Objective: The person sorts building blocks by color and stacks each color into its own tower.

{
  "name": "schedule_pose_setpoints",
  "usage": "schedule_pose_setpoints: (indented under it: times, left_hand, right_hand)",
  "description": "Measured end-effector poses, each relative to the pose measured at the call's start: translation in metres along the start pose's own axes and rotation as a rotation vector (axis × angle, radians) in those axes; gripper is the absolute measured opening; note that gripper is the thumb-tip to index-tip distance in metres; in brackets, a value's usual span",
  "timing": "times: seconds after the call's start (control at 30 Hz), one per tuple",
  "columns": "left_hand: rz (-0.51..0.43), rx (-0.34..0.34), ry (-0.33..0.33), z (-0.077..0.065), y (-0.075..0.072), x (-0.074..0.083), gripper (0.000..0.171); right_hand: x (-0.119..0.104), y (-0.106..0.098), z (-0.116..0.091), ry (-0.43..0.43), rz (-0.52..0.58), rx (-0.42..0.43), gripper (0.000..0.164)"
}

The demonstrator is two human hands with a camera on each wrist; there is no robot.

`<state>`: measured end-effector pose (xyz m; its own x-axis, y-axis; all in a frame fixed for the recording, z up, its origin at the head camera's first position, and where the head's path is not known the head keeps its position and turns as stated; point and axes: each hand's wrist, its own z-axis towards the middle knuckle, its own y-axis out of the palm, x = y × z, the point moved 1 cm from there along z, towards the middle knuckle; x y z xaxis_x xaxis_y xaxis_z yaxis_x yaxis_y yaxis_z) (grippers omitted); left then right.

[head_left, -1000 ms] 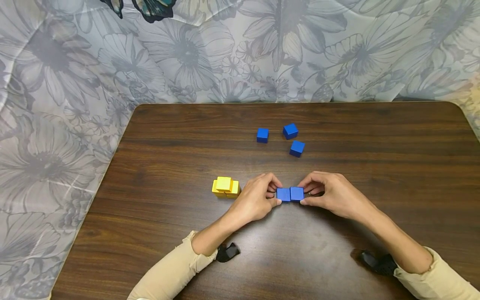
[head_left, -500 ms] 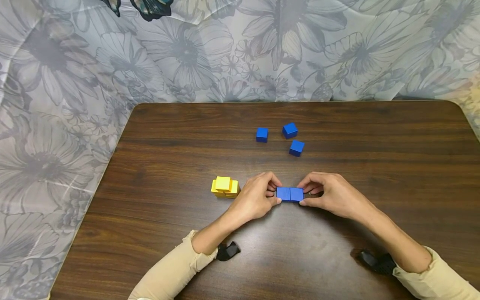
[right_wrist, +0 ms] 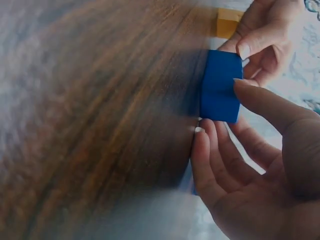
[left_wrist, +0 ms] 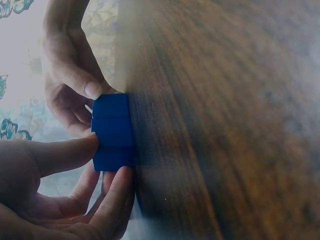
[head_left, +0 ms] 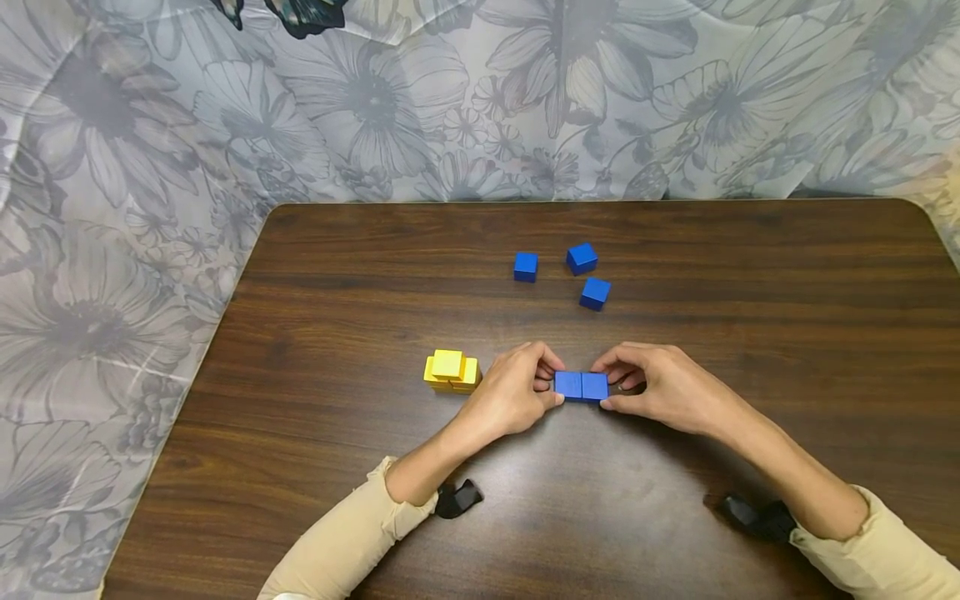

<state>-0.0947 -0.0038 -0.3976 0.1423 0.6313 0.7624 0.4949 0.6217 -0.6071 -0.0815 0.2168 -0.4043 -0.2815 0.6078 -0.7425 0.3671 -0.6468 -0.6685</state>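
Two blue cubes sit side by side on the brown table, their faces flush in a short row. My left hand [head_left: 513, 390] holds the left blue cube [head_left: 567, 385], thumb at its near edge and fingers at its outer side. From the other end, my right hand [head_left: 663, 385] holds the right blue cube [head_left: 596, 386] in a similar pinch. Both wrist views show the blue row [left_wrist: 112, 131] between the two thumbs, low against the tabletop. Just left of my left hand stands a small stack of yellow blocks [head_left: 448, 365], one block resting above the others.
Farther back on the wooden table [head_left: 360, 283] lie three loose blue cubes: a left one [head_left: 525, 267], a back one [head_left: 581, 258] and a front one [head_left: 595, 294]. A flower-patterned cloth [head_left: 375, 100] hangs behind the table and along its left side.
The right blue cube, slightly askew a second ago, now lines up evenly with the left one, the gap between them narrowed. Both hands have kept nearly the same place and grip.
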Motion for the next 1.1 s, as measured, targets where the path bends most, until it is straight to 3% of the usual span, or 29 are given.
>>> schedule_pose_setpoints:
  times: [0.27,0.63,0.87,1.1]
  left_hand:
    - [0.006,0.004,0.005,0.000,-0.001,0.000,0.027]
    - [0.009,0.011,0.011,-0.001,-0.001,-0.001,0.026]
    - [-0.006,0.023,0.019,-0.002,0.000,-0.002,0.026]
    - [-0.011,0.028,0.035,-0.002,0.000,-0.002,0.026]
  right_hand:
    - [-0.001,-0.006,0.004,0.017,0.040,-0.027,0.036]
    - [-0.007,-0.027,0.014,-0.024,0.023,0.107,0.028]
    - [-0.004,-0.039,0.022,0.044,0.039,0.199,0.024]
    - [-0.001,-0.046,0.035,0.057,0.054,0.271,0.023]
